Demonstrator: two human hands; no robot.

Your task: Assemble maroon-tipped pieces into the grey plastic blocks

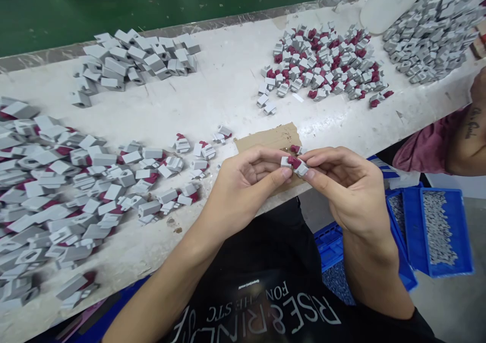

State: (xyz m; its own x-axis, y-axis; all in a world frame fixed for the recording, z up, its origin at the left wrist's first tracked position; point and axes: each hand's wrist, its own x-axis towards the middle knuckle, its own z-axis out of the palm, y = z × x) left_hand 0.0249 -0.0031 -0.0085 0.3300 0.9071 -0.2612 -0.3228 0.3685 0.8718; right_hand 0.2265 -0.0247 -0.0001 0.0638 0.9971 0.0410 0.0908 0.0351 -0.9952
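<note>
Between both hands is a small grey-and-maroon plastic part (294,163), held above a piece of brown cardboard (266,137). My left hand (248,183) pinches its left grey end between thumb and fingers. The thumb and fingertips of my right hand (347,186) close on its right grey end. Another grey-and-maroon piece (295,149) shows just behind the fingertips; whether it touches them I cannot tell. Left of my left hand, a few similar assembled pieces (205,149) lie loose on the white tabletop (228,90).
A large heap of grey-and-maroon assemblies (83,181) covers the left. Grey blocks (140,57) are piled at the back left, smaller grey-and-maroon parts (322,59) at the back right, grey pieces (429,39) beyond, beside a white container (395,4). Blue bins (467,231) and another person's arm (471,140) are at right.
</note>
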